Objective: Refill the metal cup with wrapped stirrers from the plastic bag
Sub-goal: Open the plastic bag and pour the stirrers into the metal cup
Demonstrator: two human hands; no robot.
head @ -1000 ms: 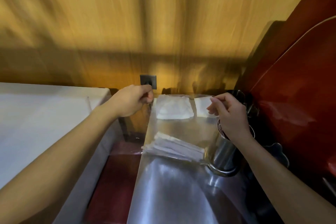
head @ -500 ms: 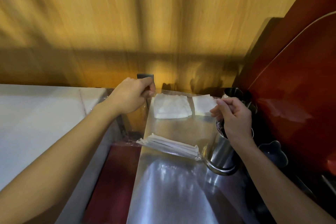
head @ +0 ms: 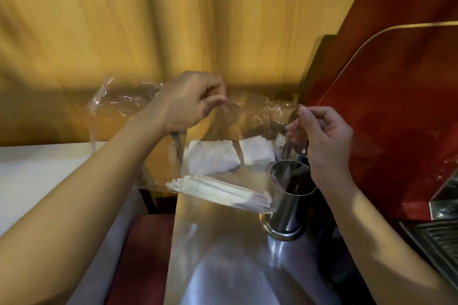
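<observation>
Left hand [head: 190,101] and right hand [head: 319,131] each pinch the clear plastic bag [head: 247,116] rim, held up. Wrapped stirrers [head: 218,189] sag below; metal cup [head: 290,200] stands under the right hand.

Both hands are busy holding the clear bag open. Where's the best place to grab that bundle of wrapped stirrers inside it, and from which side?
Grip the bundle of wrapped stirrers near its right end, nearest the metal cup. Reach down through the plastic bag mouth, held open by the left hand and right hand. The bundle lies flat and long, so pinch it across its width, probably with the right hand.
</observation>
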